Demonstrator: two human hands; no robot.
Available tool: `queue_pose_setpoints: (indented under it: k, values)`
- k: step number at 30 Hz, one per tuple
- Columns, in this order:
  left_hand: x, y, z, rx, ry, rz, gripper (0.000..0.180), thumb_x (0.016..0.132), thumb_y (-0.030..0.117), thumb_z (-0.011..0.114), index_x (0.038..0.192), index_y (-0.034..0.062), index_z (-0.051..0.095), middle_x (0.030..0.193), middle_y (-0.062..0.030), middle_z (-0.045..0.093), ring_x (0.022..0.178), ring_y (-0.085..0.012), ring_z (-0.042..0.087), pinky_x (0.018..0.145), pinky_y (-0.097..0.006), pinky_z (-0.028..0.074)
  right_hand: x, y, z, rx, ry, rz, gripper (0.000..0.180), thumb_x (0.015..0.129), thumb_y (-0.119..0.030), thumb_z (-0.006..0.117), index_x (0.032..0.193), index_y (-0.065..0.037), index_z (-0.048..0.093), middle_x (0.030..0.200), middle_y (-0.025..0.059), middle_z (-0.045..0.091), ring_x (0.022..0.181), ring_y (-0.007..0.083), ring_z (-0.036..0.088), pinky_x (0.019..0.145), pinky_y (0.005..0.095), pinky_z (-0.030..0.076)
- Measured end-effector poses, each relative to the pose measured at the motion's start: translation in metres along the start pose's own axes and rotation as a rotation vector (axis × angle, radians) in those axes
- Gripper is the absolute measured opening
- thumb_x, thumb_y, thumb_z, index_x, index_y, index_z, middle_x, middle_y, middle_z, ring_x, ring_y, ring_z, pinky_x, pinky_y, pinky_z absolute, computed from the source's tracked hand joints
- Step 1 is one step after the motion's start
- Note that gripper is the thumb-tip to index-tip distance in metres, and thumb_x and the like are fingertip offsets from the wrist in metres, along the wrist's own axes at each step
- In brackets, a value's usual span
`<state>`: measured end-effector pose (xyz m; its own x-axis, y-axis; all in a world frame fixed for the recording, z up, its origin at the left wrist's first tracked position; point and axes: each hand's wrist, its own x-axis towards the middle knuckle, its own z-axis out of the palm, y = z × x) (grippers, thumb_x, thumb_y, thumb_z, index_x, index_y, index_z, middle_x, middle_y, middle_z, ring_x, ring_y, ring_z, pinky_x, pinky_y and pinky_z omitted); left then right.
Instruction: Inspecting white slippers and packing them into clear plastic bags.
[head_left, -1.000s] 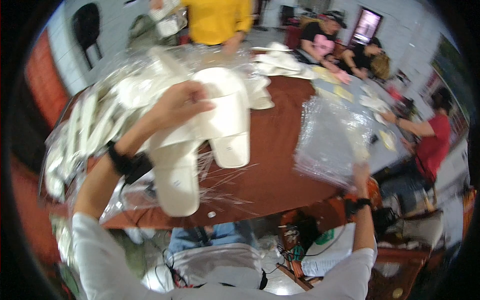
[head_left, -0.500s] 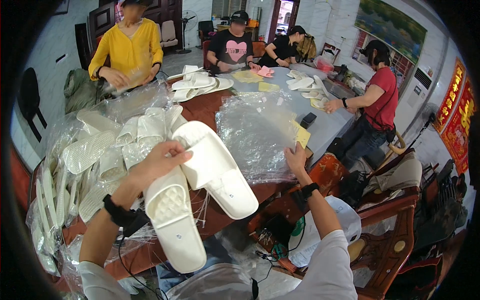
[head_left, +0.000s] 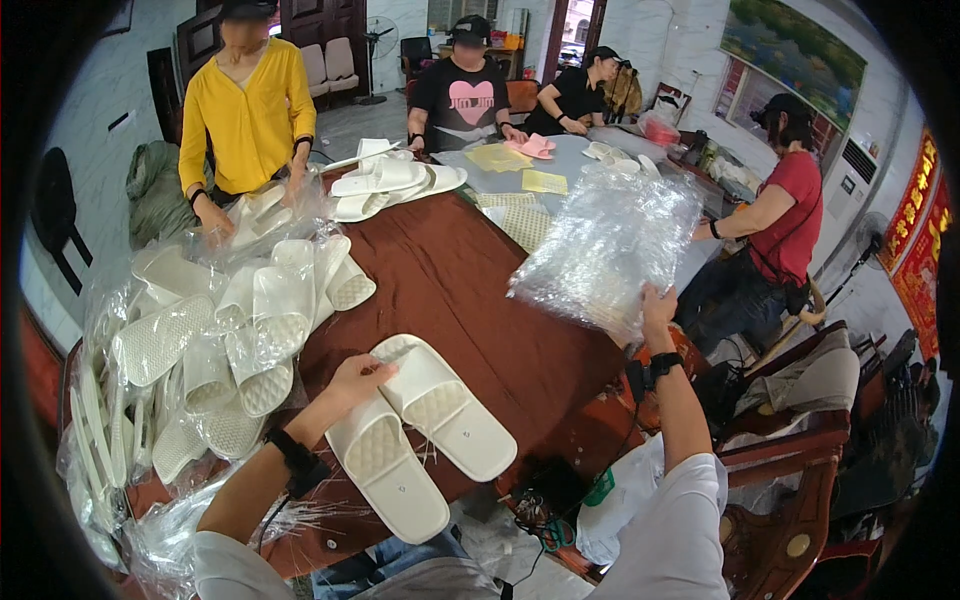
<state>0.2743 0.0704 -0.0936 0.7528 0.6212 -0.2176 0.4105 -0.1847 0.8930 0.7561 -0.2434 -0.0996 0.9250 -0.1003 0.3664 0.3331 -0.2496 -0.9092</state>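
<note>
My left hand [head_left: 358, 388] is closed on a pair of cream-white slippers [head_left: 455, 420] by their straps, thumb on top. The pair is held side by side over the near edge of the table, soles down and heels toward me. To the right, my right hand [head_left: 657, 312] pinches the near corner of a stack of transparent plastic bags [head_left: 610, 235]. This stack is tilted and partly raised off the table, its film glossy and creased. Under its far left side a pale patterned sheet [head_left: 520, 222] shows.
Bagged slippers [head_left: 205, 345] are heaped at the left. Loose white slippers [head_left: 385, 185] lie at the far side. A brown cloth [head_left: 440, 265] covers the near table. Several co-workers stand or sit around it. A wooden chair [head_left: 785, 490] stands at my right, beside a dangling cable.
My right hand has drawn the bag stack right and up, uncovering brown cloth. The slippers in my left hand are lower. The person in yellow now reaches to a bag on the heap.
</note>
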Motion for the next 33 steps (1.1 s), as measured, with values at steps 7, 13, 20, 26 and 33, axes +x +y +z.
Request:
queue_pose_setpoints:
  k: [7, 13, 20, 26, 33]
  values:
    - [-0.02, 0.002, -0.006, -0.048, 0.018, -0.029, 0.041, 0.087, 0.04, 0.07, 0.092, -0.0006, 0.066, 0.079, -0.0014, 0.06, 0.074, -0.0093, 0.053, 0.065, -0.027, 0.044, 0.005, 0.035, 0.043, 0.212, -0.081, 0.247, 0.028, 0.084, -0.003, 0.065, 0.106, 0.005, 0.052, 0.086, 0.0102, 0.062, 0.071, 0.0158, 0.06, 0.059, 0.0286, 0.048]
    - [-0.007, 0.006, 0.008, -0.01, -0.008, 0.137, 0.043, 0.087, 0.042, 0.07, 0.086, -0.0011, 0.068, 0.074, -0.0022, 0.06, 0.07, -0.0094, 0.053, 0.06, -0.03, 0.044, 0.076, 0.127, 0.021, 0.161, -0.333, 0.196, 0.026, 0.088, -0.016, 0.069, 0.101, 0.004, 0.058, 0.087, 0.0116, 0.064, 0.068, 0.0217, 0.059, 0.054, 0.0352, 0.048]
    - [-0.009, -0.001, 0.003, 0.031, 0.094, 0.129, 0.047, 0.083, 0.048, 0.071, 0.088, 0.0013, 0.07, 0.077, -0.0075, 0.063, 0.072, -0.0159, 0.058, 0.067, -0.031, 0.046, 0.058, 0.104, 0.035, 0.201, -0.638, 0.474, 0.041, 0.093, -0.036, 0.065, 0.091, 0.005, 0.061, 0.069, 0.0049, 0.054, 0.057, 0.0163, 0.051, 0.049, 0.0331, 0.041]
    - [-0.013, 0.015, 0.007, 0.052, 0.101, 0.094, 0.052, 0.081, 0.052, 0.071, 0.089, 0.0011, 0.07, 0.082, -0.0121, 0.067, 0.078, -0.0219, 0.064, 0.072, -0.035, 0.049, 0.054, 0.077, 0.015, -0.352, -0.394, 0.224, 0.04, 0.092, -0.028, 0.065, 0.112, 0.007, 0.059, 0.095, 0.0098, 0.063, 0.083, 0.0192, 0.061, 0.07, 0.0308, 0.05]
    - [-0.037, 0.017, -0.005, 0.319, 0.243, 0.084, 0.055, 0.088, 0.048, 0.065, 0.121, 0.0047, 0.056, 0.097, -0.0171, 0.063, 0.089, -0.0294, 0.063, 0.08, -0.038, 0.049, -0.181, -0.088, 0.009, 0.146, -0.823, -0.258, 0.014, 0.095, -0.008, 0.059, 0.104, 0.0, 0.065, 0.101, 0.0047, 0.066, 0.093, 0.0121, 0.058, 0.085, 0.0272, 0.047]
